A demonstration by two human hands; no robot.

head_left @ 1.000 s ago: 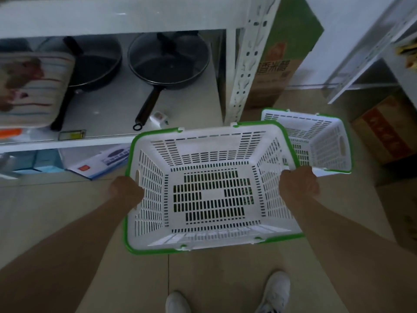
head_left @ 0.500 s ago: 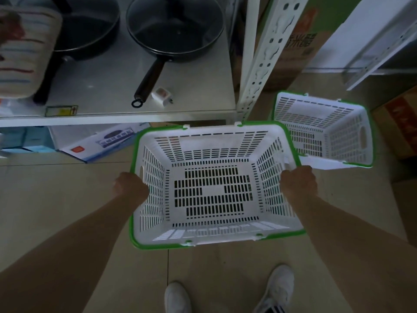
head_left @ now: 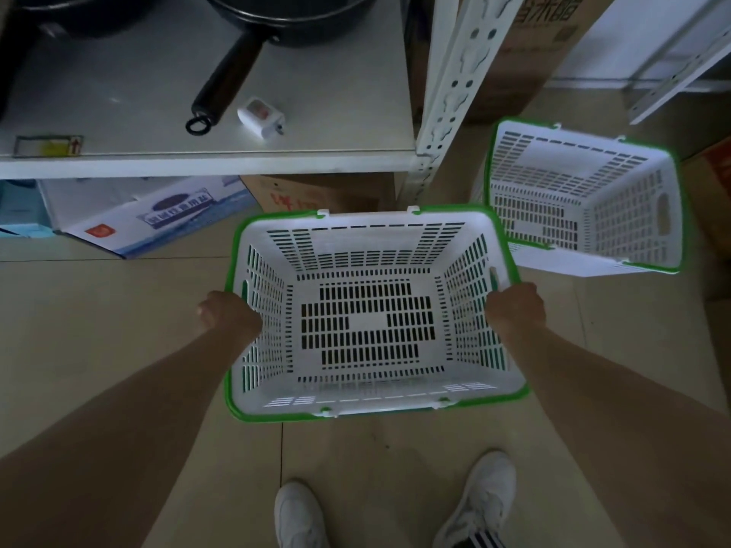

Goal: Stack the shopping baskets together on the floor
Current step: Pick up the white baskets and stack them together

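Note:
I hold a white slotted shopping basket with a green rim (head_left: 368, 247) level in front of me, above the tiled floor. My left hand (head_left: 227, 316) grips its left side wall. My right hand (head_left: 516, 310) grips its right side wall near the handle slot. The basket is empty. A second white basket with a green rim (head_left: 585, 199) sits on the floor to the right and a little farther away, tilted toward me, its near left corner just behind the held basket's far right corner.
A white metal shelf (head_left: 205, 162) stands ahead on the left, with a black pan (head_left: 225, 79) and a small white charger (head_left: 259, 116) on it. Its perforated post (head_left: 447, 100) rises between the baskets. Cardboard boxes (head_left: 514, 61) stand behind. My white shoes (head_left: 300, 516) are below.
The view has tilted down and come closer to the shelf. The held basket has dropped lower and nearer to the floor, still gripped at both sides. The second basket has not moved.

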